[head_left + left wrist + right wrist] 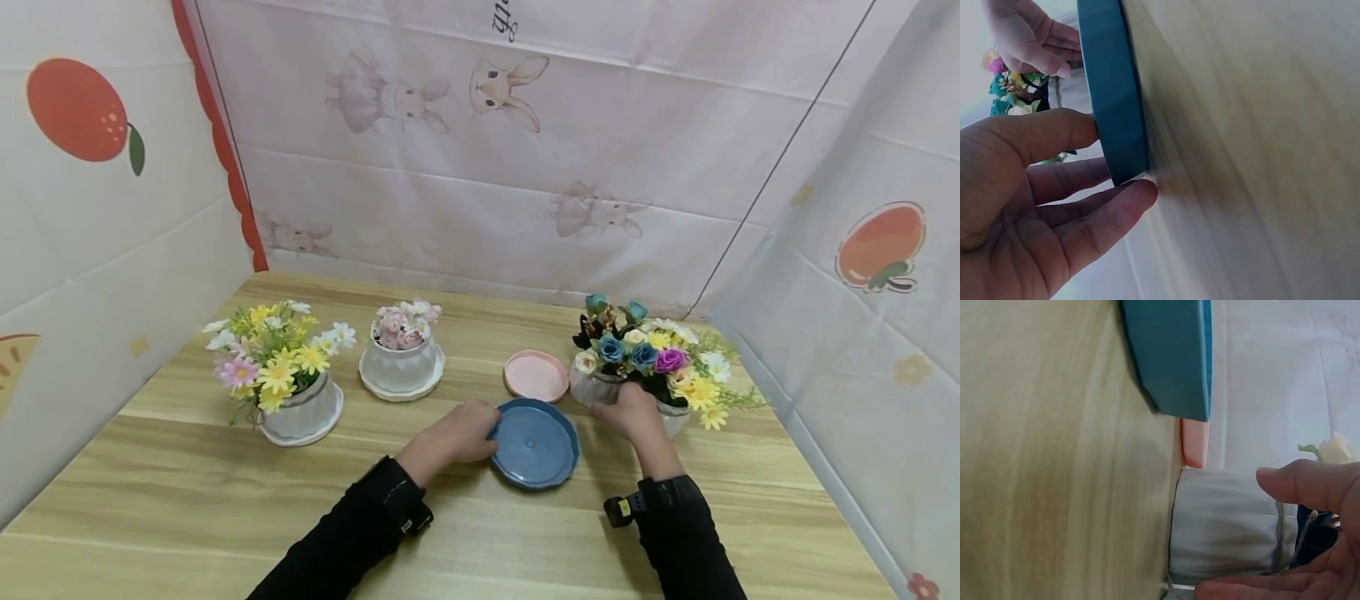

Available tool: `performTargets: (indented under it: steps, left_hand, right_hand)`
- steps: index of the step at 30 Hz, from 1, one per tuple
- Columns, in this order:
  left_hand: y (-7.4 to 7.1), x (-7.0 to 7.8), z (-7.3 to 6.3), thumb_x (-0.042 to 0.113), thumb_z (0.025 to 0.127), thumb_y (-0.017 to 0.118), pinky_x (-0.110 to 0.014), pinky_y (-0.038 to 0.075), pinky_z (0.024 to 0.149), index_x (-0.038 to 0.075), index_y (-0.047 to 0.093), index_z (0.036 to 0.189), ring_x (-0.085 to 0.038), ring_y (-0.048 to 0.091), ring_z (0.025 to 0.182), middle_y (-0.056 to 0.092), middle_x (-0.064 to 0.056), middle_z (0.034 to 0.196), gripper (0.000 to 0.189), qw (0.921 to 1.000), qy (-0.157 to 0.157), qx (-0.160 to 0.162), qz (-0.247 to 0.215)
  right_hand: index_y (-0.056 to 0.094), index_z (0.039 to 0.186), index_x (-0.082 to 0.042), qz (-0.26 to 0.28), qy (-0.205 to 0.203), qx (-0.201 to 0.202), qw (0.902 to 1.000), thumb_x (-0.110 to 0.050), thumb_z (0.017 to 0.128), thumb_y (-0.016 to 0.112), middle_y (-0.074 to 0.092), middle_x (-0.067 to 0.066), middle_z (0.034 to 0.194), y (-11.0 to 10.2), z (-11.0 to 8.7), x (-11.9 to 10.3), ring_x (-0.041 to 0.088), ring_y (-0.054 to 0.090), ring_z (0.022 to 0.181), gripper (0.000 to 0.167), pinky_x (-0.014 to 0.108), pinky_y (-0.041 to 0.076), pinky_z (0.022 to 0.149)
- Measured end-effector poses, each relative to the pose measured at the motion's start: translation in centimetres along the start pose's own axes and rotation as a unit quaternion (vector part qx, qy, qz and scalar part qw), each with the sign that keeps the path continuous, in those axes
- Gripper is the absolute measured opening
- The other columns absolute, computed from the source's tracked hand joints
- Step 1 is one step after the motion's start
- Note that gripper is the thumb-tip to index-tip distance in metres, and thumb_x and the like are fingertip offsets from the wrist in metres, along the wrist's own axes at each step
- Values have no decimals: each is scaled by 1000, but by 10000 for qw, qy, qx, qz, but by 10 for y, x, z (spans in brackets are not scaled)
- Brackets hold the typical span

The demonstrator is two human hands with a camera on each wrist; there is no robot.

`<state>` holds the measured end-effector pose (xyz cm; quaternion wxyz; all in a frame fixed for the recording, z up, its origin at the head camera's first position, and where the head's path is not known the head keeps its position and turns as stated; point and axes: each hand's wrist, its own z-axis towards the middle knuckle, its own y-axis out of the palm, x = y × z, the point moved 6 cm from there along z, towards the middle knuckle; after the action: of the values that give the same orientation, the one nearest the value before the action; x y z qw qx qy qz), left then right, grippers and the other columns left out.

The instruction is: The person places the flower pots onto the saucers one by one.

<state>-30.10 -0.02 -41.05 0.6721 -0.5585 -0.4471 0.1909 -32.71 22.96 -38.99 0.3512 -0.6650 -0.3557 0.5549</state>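
My left hand (pixel 468 429) pinches the left edge of a round blue saucer (pixel 532 446), which lies on the table; the left wrist view shows the thumb on its rim (pixel 1113 87) and fingertips low at its edge. At the right, my right hand (pixel 633 412) has its thumb and fingers on opposite sides of a white ribbed flowerpot (pixel 592 387). Blue and cream artificial roses (pixel 611 346) fill that pot, and twine circles its wall (pixel 1229 525). Close beside it stands another white pot (pixel 672 417) with yellow, white and purple flowers, partly behind the hand.
A pink saucer (pixel 536 375) lies just behind the blue one. Toward the left, a pot of yellow daisies (pixel 303 408) and a smaller pot of pink flowers (pixel 403 367) each stand on a white saucer. Printed cloth walls (pixel 450 217) enclose the wooden table (pixel 187 492).
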Motion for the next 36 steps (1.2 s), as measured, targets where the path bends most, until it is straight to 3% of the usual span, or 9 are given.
performTargets:
  steps: [4, 12, 20, 26, 31, 36]
  left_hand:
    - [0, -1, 0, 6, 80, 66, -26, 41, 56, 6, 58, 73, -14, 46, 64, 48, -1, 70, 11, 9999, -85, -59, 30]
    - [-2, -4, -1, 2, 78, 66, -28, 43, 59, 6, 59, 72, -15, 48, 65, 49, -1, 70, 10, 9993, -271, -235, 146]
    - [-6, -5, -3, 0, 76, 68, -29, 44, 61, 6, 59, 72, -15, 48, 66, 50, -1, 70, 12, 9989, -322, -279, 207]
    - [-7, -9, -4, -4, 76, 66, -28, 43, 59, 4, 60, 75, -15, 47, 65, 49, 0, 69, 10, 9987, -353, -321, 153]
    - [-6, -12, -3, -8, 76, 63, -28, 42, 58, 4, 61, 76, -16, 46, 64, 47, -1, 68, 13, 9978, -498, -438, -93]
    - [-4, -14, -2, -10, 76, 62, -27, 40, 56, 4, 61, 77, -16, 45, 63, 46, -2, 68, 14, 9957, -651, -553, -364]
  right_hand:
    - [55, 107, 13, 118, 19, 6, 9999, -29, 83, 67, 55, 30, 106, 0, 3, 2, 40, 55, 93, 49, 46, 46, 74]
    - [55, 106, 12, 547, 88, -45, 9985, -28, 83, 65, 54, 29, 108, 5, 13, 11, 39, 53, 94, 47, 47, 45, 77]
    - [31, 129, 18, 1242, 321, 72, 9917, -29, 84, 65, 35, 38, 128, 9, 23, 16, 48, 37, 117, 74, 52, 33, 97]
    - [28, 133, 18, 1413, 279, 409, 9887, -28, 84, 64, 28, 40, 133, 7, 32, 16, 49, 33, 120, 77, 52, 31, 98]
    - [16, 137, 17, 1620, 288, 867, 9825, -32, 84, 66, 17, 40, 136, 6, 36, 19, 50, 29, 121, 88, 53, 26, 100]
    - [12, 139, 16, 1640, 395, 1118, 9793, -35, 82, 68, 19, 38, 137, 5, 40, 24, 50, 27, 122, 95, 53, 25, 101]
